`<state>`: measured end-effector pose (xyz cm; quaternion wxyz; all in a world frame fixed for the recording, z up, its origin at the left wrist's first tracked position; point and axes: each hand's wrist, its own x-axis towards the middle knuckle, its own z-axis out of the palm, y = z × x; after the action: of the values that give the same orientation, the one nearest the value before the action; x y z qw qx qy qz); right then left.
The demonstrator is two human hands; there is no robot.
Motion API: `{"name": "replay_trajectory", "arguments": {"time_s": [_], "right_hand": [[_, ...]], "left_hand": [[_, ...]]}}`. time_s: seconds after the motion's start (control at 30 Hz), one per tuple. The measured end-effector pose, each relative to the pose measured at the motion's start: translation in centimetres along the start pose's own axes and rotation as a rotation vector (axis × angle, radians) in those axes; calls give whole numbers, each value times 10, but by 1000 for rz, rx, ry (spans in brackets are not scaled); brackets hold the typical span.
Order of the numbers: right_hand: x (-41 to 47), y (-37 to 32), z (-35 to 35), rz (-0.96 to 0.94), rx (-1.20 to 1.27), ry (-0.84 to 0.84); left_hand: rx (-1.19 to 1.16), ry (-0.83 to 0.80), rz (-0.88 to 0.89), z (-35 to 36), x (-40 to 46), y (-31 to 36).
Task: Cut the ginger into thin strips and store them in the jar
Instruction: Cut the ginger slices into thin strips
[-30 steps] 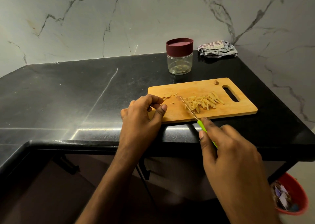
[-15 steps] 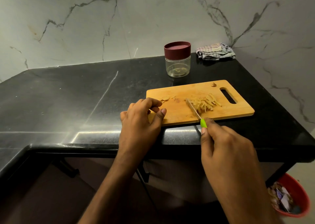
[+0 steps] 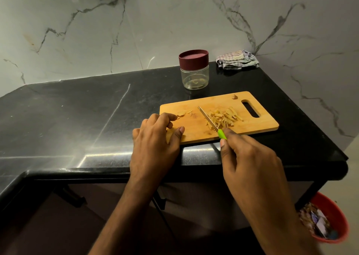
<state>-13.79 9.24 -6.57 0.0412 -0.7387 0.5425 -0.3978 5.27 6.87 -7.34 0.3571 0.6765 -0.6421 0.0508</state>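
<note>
Maroon-lidded jar (image 3: 194, 70), green-handled knife (image 3: 211, 123)

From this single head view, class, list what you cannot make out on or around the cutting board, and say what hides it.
- Knife handle: only its green tip shows; the right hand covers the rest.
- Near left corner of the cutting board: hidden under the left hand.
- Jar: whether anything lies inside is too small to tell.
- Red bin: partly hidden by the right forearm.
- Left hand's fingertips: curled under, so a held piece cannot be told.

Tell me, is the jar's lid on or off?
On. The maroon lid sits on top of the clear jar, covering its mouth.
</note>
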Motion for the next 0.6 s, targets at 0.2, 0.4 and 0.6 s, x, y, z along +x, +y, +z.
{"name": "replay_trajectory", "arguments": {"time_s": [0.2,0.4,0.6], "right_hand": [[18,6,11,-37,35,58],[24,12,16,-5,16,50],[21,13,17,-5,-17,78]], "left_hand": [[-79,-38,-31,-8,9,0],[-104,-101,-122,-17,47,2],[-35,-226,-193,9,60,4]]}}
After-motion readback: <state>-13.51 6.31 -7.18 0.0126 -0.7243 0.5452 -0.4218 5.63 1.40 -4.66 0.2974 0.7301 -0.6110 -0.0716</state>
